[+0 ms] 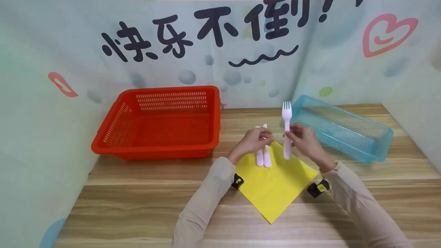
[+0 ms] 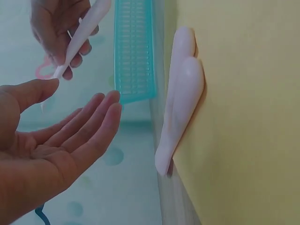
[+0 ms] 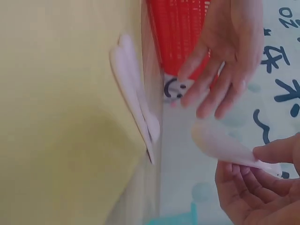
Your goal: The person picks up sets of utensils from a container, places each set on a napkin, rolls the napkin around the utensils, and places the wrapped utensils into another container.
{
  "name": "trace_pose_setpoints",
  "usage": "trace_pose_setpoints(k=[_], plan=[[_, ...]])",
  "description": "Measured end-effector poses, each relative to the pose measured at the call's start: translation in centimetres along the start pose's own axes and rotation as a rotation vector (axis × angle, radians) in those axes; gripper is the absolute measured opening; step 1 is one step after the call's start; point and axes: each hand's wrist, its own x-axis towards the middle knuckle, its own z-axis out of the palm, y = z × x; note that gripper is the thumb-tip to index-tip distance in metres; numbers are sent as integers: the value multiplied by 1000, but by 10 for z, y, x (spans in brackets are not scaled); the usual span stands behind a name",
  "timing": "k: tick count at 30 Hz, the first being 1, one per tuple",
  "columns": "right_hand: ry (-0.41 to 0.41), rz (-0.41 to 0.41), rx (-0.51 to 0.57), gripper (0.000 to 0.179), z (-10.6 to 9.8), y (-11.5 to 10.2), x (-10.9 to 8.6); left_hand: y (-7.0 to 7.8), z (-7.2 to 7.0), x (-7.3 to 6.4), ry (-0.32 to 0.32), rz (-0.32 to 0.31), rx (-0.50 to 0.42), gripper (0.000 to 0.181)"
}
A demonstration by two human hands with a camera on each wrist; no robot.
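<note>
So the pale pink fork [image 1: 287, 124] is up off the surface by the far corner of the yellow napkin [image 1: 272, 194], tines pointing away from the person. Right hand [image 1: 305, 139] has its handle pinched, thumb against fingers. Left hand [image 1: 253, 140] isn't holding anything: fingers loosely stretched out, thumb apart, over by the napkin's far-left edge. Two more pale pink utensils [image 1: 267, 159] lie across that edge, side by side; can't really make out their heads. Red basket's [image 1: 155, 150] left of the napkin, blue one's [image 1: 380, 148] off to its right. I'd call this the fork-in-hand step, not laid down yet. Next move probably wants that pinch kept steady and the other pair left unbumped, imo.
</note>
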Motion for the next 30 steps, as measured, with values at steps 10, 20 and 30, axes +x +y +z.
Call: trace_pose_setpoints(k=[10,20,30], plan=[[20,33,209,24,29,4,1,-3,12,-6,-71,-72,-42,23],[-14,53,220,26,40,8,-4,-8,14,-12,34,-115,-59,19],[-100,98,107,27,47,15,-7,-15,23,-9,81,-180,-45,19]])
